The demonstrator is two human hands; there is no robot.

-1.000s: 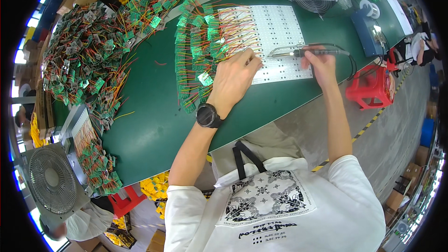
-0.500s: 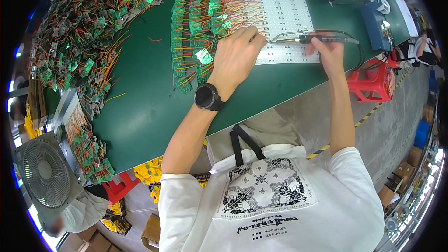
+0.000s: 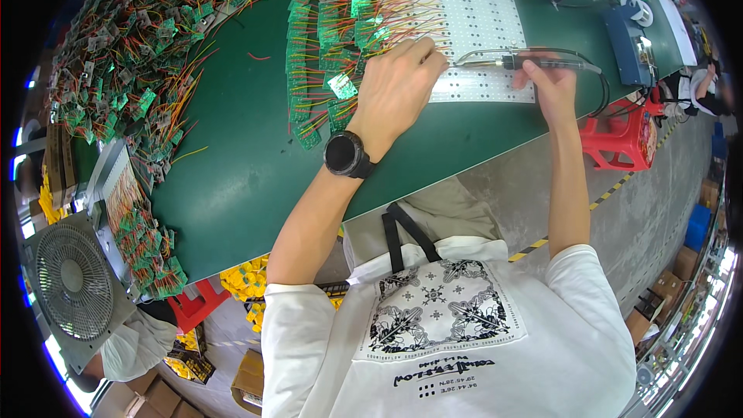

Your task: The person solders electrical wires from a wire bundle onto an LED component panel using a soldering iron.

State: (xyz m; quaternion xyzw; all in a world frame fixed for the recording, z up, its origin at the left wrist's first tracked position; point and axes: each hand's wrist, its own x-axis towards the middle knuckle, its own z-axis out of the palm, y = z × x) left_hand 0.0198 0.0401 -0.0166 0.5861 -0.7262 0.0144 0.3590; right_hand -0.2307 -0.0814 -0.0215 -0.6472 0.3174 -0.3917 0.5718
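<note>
The white panel (image 3: pixel 481 27) is dotted in black. The wires (image 3: pixel 406 4) are coloured red and yellow, the circuit boards (image 3: pixel 299 62) and table (image 3: pixel 240 178) green.

wearer's two hands (image 3: pixel 398 89) (image 3: pixel 553 89), one soldering iron (image 3: pixel 508 63), one wristwatch (image 3: pixel 345 155), one white spool (image 3: pixel 638 11)

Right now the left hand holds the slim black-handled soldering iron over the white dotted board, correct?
Wrong hand: the right hand holds the slim black-handled soldering iron over the white dotted board, as the head view shows.
</note>
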